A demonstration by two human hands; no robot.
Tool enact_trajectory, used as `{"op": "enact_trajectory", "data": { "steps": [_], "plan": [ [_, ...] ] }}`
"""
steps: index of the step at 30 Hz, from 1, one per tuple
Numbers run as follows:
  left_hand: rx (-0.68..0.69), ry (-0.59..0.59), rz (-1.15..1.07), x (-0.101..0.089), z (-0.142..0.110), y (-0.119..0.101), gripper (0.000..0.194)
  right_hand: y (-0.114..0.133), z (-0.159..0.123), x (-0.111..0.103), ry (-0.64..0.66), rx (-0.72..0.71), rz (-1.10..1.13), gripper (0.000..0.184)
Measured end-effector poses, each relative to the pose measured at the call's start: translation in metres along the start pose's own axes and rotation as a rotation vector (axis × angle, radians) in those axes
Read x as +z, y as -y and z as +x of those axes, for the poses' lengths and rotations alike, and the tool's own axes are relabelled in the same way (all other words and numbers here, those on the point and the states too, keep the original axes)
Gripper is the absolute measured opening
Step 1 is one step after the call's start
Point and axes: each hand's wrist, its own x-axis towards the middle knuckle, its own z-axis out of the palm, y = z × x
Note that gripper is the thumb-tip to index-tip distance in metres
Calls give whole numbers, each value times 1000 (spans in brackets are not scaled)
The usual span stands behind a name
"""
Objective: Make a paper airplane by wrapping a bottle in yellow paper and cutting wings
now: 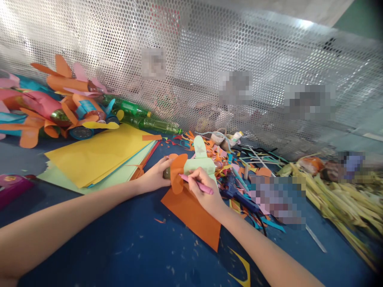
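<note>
In the middle of the head view lies a plastic bottle wrapped in pale green paper (191,165), with a rounded green paper wing sticking up. An orange paper piece (178,185) with rounded ends sits across the bottle's left end. My left hand (157,174) is closed around that end of the bottle. A pink marker (205,188) is gripped in my right hand (203,189), its tip at the orange piece. Beneath the right hand, an orange paper sheet (197,215) lies on the blue table (134,247).
Yellow paper sheets (101,151) top a stack at left. Behind them are finished paper-and-bottle planes (62,81) and green bottles (149,121). Paper scraps, a blue glue gun (239,195) and straws lie at right. Dry husks (338,199) fill the far right, before a perforated metal panel (191,52).
</note>
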Motion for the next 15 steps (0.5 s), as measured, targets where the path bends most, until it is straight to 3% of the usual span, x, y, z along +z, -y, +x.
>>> {"op": "enact_trajectory", "data": {
  "steps": [15],
  "plan": [
    [-19,3,26,0,0,0,57,4,0,-5,-4,5,25,20]
  ]
}}
